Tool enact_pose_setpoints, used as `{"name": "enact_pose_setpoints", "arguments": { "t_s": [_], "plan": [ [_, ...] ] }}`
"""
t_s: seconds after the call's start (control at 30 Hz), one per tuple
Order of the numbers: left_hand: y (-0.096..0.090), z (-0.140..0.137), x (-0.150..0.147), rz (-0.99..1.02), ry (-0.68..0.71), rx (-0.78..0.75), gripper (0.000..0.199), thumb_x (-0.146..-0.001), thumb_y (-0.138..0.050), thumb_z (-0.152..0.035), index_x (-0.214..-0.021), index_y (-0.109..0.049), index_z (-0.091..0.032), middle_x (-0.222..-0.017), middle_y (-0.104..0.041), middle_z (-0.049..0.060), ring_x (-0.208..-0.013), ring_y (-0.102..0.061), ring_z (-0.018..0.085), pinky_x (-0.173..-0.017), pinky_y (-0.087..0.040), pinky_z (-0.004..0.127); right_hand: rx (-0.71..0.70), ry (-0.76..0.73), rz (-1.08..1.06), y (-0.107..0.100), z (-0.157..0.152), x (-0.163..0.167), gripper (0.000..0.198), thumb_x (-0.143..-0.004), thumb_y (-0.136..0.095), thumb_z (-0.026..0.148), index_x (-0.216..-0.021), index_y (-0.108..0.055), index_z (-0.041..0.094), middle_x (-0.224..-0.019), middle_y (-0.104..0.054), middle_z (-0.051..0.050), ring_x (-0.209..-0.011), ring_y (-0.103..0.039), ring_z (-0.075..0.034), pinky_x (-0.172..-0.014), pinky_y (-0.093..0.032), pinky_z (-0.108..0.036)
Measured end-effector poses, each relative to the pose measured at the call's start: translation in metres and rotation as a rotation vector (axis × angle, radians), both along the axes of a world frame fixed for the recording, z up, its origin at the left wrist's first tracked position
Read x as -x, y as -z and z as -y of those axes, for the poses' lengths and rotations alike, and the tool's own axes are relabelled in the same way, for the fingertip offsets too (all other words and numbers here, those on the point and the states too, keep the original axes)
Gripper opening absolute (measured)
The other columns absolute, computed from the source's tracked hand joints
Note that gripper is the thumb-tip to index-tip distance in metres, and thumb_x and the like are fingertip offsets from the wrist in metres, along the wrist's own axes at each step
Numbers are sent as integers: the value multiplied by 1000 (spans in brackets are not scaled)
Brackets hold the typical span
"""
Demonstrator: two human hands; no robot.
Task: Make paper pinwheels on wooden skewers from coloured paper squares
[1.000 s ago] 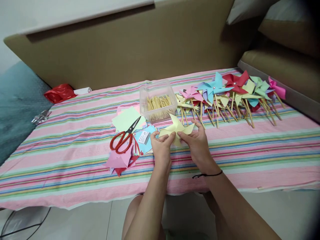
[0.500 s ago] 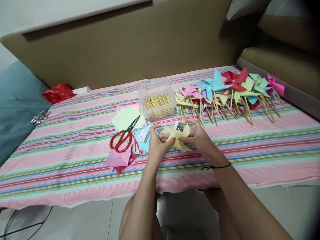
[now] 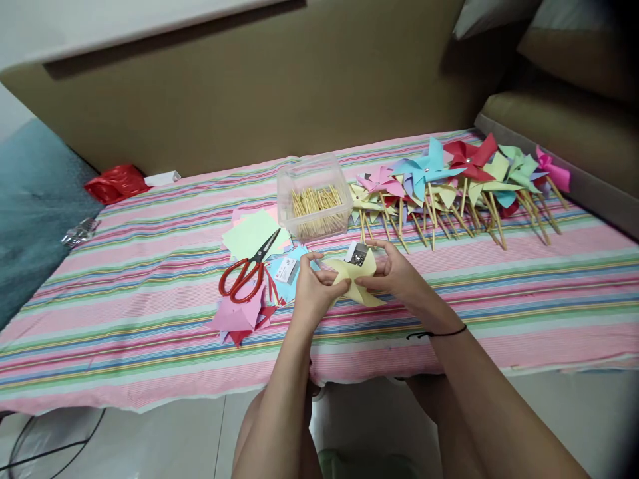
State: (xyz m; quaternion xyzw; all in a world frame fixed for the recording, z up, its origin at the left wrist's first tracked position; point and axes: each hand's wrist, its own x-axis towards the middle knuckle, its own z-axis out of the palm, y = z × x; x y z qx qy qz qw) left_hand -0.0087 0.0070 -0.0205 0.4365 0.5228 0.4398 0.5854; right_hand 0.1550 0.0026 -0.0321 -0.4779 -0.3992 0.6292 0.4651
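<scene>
A pale yellow paper pinwheel [image 3: 355, 273], with its blades folded in, is held between both hands above the cloth. My left hand [image 3: 315, 283] pinches its left side, thumb near the middle. On the right side my right hand [image 3: 394, 271] grips it between thumb and fingers. Just behind the pinwheel lies a small open box of pins [image 3: 357, 253], partly covered by it. Left of my hands, red-handled scissors [image 3: 249, 269] rest on coloured paper sheets [image 3: 252, 233]. A small white box [image 3: 286, 271] lies beside them on blue paper.
A clear plastic tub [image 3: 313, 223] of wooden sticks [image 3: 319, 201] stands behind my hands. Several finished pinwheels [image 3: 426, 169] on sticks are heaped at the right. Far left lie a red plastic bag [image 3: 117, 185] and a white roll [image 3: 162, 178]. A striped cloth [image 3: 164, 299] covers the surface.
The pinwheel has tipped and dropped slightly in my hands, so more of the pin box shows behind it. Both hands keep their hold almost in place.
</scene>
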Motion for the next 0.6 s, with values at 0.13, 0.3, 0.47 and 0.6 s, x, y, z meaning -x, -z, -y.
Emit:
{"name": "enact_pose_setpoints", "arguments": {
  "t_s": [0.13,0.3,0.47,0.6],
  "plan": [
    [-4,-3,14,92,-158,-9,65,-51,-79,-20,-99,-36,-21,-59,-65,-5,-44,-59,13,-45,-45,22,-117,138,116,-2,-5,-10,51,-65,-77,36,-107,-55,20,-55,-65,3,-53,-61,-16,-57,-51,-30],
    [-6,-10,31,254,-400,-35,65,-47,-80,-16,-97,-39,-19,-62,-67,-2,-49,-63,13,-51,-49,22,-366,413,511,11,-19,-17,16,-74,-66,35,-73,-66,19,-68,-66,-3,-71,-62,-20,-71,-49,-37],
    [-6,-6,35,273,-390,-47,63,-50,-80,-18,-97,-38,-19,-63,-69,0,-48,-63,13,-49,-48,22,-664,317,1002,28,-29,-4,11,-74,-63,22,-65,-69,21,-100,-68,-9,-104,-56,-28,-98,-36,-49],
    [-5,-2,36,257,-345,-56,64,-51,-81,-20,-98,-37,-20,-64,-69,0,-48,-63,15,-50,-49,23,-619,226,1177,37,-30,7,15,-75,-61,19,-65,-71,22,-114,-65,-8,-120,-43,-34,-97,-35,-53]
  ]
}}
